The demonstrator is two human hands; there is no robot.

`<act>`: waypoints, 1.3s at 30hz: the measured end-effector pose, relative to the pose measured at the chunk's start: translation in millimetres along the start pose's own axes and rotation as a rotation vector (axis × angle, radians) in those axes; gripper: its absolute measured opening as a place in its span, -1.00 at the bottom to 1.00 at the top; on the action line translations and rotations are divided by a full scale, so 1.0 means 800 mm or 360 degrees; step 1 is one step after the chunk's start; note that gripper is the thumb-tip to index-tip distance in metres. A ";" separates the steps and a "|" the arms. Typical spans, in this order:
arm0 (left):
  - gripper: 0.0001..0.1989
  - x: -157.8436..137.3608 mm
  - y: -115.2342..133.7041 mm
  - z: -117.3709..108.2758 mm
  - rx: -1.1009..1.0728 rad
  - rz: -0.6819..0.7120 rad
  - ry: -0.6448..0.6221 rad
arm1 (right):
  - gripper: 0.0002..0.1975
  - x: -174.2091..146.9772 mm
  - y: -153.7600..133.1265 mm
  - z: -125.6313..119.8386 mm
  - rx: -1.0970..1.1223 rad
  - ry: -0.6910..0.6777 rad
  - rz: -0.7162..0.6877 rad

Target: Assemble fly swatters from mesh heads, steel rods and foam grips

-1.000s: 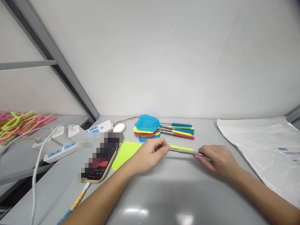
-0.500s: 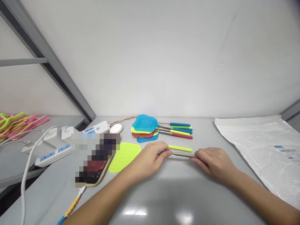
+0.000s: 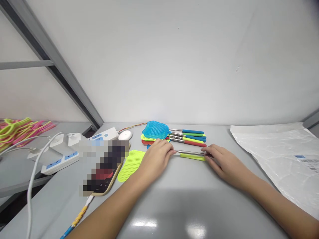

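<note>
A thin silvery metal rod (image 3: 189, 152) runs between my two hands, its ends hidden in my fingers. My left hand (image 3: 159, 155) is closed around its left end. At the other end, the thumb and fingers of my right hand (image 3: 220, 160) pinch it. Just below the rod lies a yellow-green handle (image 3: 193, 157), its right tip beside my right fingers. A yellow-green perforated swatter head (image 3: 131, 164) rests on the table, partly covered by my left forearm. Behind my left hand is a pile of fly swatters (image 3: 156, 129) with blue, yellow-green and red heads and handles.
A phone (image 3: 106, 172) with a cable and a round white device (image 3: 125, 135) are on the left, near a white power strip (image 3: 62, 163) with plugs. A white plastic package (image 3: 271, 149) covers the table's right side. Pink and yellow strands (image 3: 23, 131) lie far left.
Both hands have moved away from me toward the pile, carrying the rod. It was in front of the yellow-green handle and is now just behind it. My left hand covers more of the pile.
</note>
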State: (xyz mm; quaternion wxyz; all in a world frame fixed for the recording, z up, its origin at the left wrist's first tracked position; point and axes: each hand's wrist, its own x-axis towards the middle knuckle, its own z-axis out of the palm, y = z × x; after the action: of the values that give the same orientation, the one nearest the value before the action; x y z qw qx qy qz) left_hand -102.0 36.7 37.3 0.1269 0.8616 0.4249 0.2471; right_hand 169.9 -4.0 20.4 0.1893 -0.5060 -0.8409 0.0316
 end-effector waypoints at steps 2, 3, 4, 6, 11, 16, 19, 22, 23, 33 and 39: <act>-0.79 0.002 -0.005 0.003 0.0154 0.0016 0.0058 | -0.80 0.001 0.004 0.003 0.0128 0.0000 0.0087; -0.80 0.002 -0.006 0.004 0.0230 0.0012 0.0078 | -0.81 0.002 0.006 0.004 0.0181 0.0003 0.0116; -0.80 0.003 -0.007 0.006 0.0305 0.0001 0.0095 | -0.83 0.003 0.008 0.006 0.0221 0.0013 0.0135; -0.81 0.004 -0.006 0.010 0.0449 -0.0027 0.0111 | -0.84 0.003 0.012 0.011 0.0268 0.0049 0.0149; -0.83 0.001 0.011 0.017 0.0689 -0.0041 0.0133 | -0.84 0.003 0.019 0.022 0.0268 0.0143 0.0149; -0.79 -0.006 0.038 0.029 0.0666 0.0114 0.0086 | -0.82 0.006 0.018 0.032 0.0208 0.0203 0.0066; -0.82 -0.009 0.043 0.040 0.0648 0.0270 -0.0031 | -0.81 0.008 0.014 0.035 0.0160 0.0229 0.0047; -0.82 -0.011 0.039 0.047 0.0678 0.0346 -0.0105 | -0.80 0.009 0.011 0.036 0.0137 0.0222 0.0060; -0.83 -0.011 0.037 0.048 0.0684 0.0352 -0.0110 | -0.80 0.009 0.011 0.036 0.0134 0.0220 0.0065; -0.84 -0.004 0.034 0.044 0.0559 0.0284 -0.0007 | -0.78 0.011 0.013 0.025 0.0059 0.0288 0.0063; -0.85 -0.003 0.029 0.047 0.0622 0.0283 -0.0048 | -0.79 0.030 0.012 -0.005 0.0017 0.0135 0.0071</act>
State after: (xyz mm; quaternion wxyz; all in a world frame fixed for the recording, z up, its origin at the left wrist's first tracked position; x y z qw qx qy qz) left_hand -67.7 19.9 14.9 -0.0587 0.9074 0.3852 0.1573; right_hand 169.2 20.4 29.0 0.2267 -0.5245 -0.8205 0.0190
